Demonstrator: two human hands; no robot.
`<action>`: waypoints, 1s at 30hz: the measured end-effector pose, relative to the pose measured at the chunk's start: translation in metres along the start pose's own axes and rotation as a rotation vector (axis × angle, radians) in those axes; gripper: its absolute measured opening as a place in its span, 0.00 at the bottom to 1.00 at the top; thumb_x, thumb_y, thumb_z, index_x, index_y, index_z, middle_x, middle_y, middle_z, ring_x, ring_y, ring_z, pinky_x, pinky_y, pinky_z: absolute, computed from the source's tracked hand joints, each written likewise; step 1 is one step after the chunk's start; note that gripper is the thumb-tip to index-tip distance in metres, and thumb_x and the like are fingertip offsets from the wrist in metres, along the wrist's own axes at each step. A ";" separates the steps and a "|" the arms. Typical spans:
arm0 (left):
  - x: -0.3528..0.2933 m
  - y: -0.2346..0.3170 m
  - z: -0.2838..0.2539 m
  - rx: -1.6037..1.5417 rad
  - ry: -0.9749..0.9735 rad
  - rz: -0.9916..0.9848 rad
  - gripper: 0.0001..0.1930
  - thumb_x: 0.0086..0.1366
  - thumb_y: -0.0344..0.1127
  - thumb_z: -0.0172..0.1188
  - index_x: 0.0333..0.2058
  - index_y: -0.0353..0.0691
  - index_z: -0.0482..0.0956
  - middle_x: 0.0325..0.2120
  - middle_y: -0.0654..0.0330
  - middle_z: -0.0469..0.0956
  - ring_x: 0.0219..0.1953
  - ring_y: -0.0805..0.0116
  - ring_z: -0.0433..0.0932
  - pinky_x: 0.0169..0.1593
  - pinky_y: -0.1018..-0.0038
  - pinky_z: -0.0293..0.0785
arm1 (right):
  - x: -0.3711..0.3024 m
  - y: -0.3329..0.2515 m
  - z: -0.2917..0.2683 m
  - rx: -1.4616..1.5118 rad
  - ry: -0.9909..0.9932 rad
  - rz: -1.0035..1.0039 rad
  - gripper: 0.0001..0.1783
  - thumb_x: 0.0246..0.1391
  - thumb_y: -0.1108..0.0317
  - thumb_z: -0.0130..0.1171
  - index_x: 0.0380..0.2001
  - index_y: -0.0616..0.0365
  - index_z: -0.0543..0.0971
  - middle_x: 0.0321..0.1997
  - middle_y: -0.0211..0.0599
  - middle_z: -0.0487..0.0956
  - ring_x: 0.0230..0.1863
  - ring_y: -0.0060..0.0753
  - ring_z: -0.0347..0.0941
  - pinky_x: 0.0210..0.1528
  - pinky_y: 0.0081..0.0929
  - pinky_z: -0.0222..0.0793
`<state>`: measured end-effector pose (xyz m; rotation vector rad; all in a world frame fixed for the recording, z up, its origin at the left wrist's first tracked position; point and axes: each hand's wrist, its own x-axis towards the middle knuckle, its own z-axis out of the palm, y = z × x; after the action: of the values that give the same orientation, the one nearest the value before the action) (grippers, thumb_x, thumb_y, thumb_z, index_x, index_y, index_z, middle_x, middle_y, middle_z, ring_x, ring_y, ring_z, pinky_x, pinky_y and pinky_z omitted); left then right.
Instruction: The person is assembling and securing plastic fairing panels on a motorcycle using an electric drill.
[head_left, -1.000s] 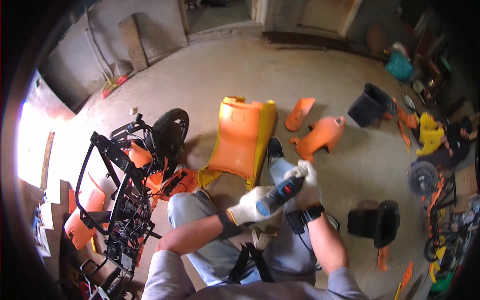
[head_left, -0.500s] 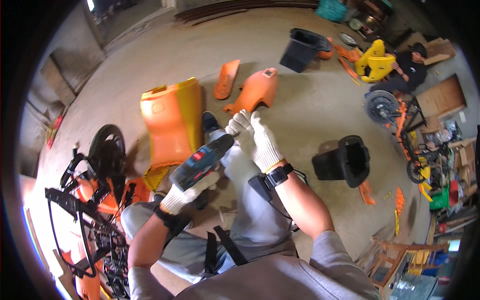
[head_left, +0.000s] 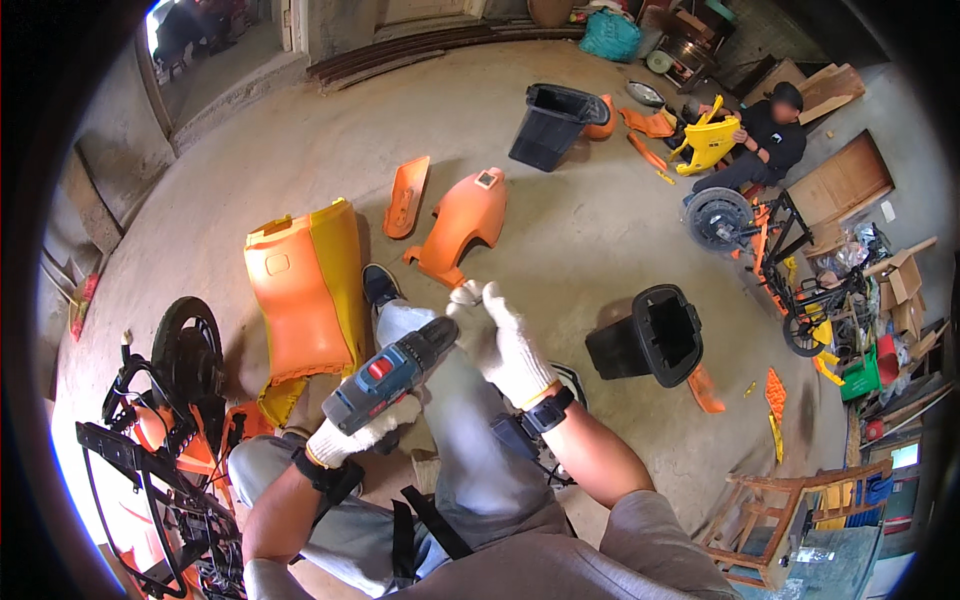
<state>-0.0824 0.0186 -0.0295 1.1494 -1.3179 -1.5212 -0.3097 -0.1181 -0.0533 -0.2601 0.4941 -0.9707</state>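
Note:
My left hand, in a white knitted glove, is closed round the grip of a blue-grey cordless drill with a red patch. The drill's black chuck points up and to the right. Beside the chuck is my gloved right hand, fingers loosely extended and apart. I see nothing held in it, though its palm side is partly hidden. Both hands are over my bent legs. Ahead to the left stands a large orange and yellow plastic shell. Beyond my foot lie a curved orange cover and a narrow orange panel.
A partly stripped scooter frame stands close on my left. Black bins lie to the right and farther ahead. At far right a person holds a yellow panel near another frame. A wooden chair is at lower right.
The view has shifted, so the floor objects appear farther left and lower. The drill stays in my left hand beside my right. The other person's yellow panel has turned.

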 end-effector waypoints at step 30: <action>-0.004 -0.016 0.012 -0.175 0.118 -0.164 0.20 0.62 0.39 0.71 0.49 0.38 0.79 0.41 0.61 0.80 0.36 0.72 0.79 0.41 0.73 0.78 | -0.164 -0.026 -0.316 -0.644 0.844 0.324 0.03 0.59 0.72 0.51 0.31 0.51 0.69 0.21 0.27 0.68 0.20 0.23 0.63 0.21 0.30 0.61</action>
<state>-0.0931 0.0277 -0.0441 1.2385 -1.0117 -1.6241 -0.5663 0.0068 -0.2676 -0.3242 1.5802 -0.5401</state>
